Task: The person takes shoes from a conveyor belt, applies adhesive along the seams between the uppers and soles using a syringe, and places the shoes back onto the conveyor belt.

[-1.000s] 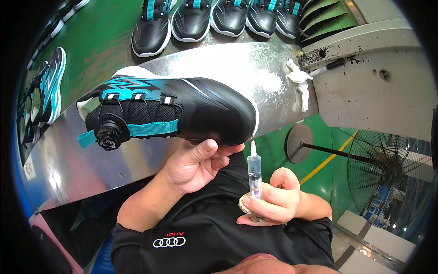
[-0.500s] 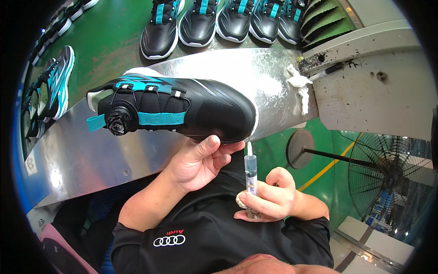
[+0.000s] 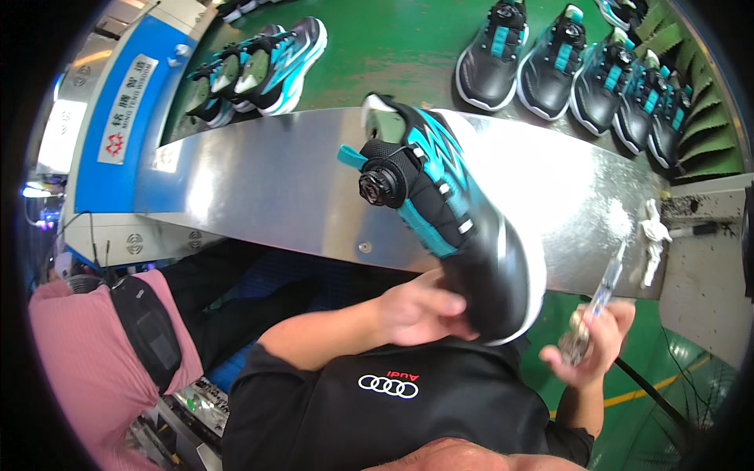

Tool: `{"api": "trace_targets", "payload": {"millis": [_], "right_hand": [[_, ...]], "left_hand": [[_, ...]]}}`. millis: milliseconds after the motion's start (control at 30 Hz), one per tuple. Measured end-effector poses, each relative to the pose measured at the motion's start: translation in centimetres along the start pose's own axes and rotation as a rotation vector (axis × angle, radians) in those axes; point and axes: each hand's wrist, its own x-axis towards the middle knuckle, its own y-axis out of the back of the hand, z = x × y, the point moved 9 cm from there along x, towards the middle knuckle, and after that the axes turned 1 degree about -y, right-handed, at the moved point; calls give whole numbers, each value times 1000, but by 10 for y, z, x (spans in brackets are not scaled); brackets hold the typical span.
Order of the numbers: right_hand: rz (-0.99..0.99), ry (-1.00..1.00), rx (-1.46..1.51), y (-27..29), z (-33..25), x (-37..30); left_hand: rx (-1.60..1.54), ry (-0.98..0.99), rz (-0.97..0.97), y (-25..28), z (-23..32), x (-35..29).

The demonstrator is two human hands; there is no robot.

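My left hand [image 3: 424,310] grips a black and teal sneaker [image 3: 487,267] by its toe, the fingers partly hidden beneath it. The sneaker is tilted, its heel pointing up and away over the metal table and its toe toward my chest. A round black dial sits on its tongue, with a teal pull tab beside it. To the right, my right hand [image 3: 601,337] is closed round a clear syringe [image 3: 608,284], its needle end pointing up, away from me and clear of the sneaker. Something pale and crumpled is at the syringe's lower end, blurred.
A curved metal table [image 3: 275,180] crosses the middle. Behind it, several finished sneakers [image 3: 493,63] stand in a row, and others [image 3: 287,67] lie on their sides. A white rag [image 3: 653,235] and a black pen [image 3: 695,231] are at the right. A person in pink [image 3: 94,361] is at the left.
The sneaker has swung from lying crosswise to pointing its toe toward me. The syringe has moved away from the toe, to the right. The whole view has shifted leftward.
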Motion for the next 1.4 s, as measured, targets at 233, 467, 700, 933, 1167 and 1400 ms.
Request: {"api": "trace_targets", "payload": {"millis": [233,467,700,933,1167,1400], "right_hand": [[44,-121,90,-50,59,24],[-27,-86,176,-80,54,39],[-106,-232,29,-71,86,-7],[-194,-221,40,-84,77,13],[-66,-377,285,-87,93,5],[-55,-312,207,-84,80,12]], "left_hand": [[390,-440,375,27,82,-112],[828,-550,362,-6,204,-82],[929,-621,511,18,318,101],[1236,-566,738,21,324,67],[1609,-960,780,2,353,-53],[1344,-1221,879,39,415,-145]]}}
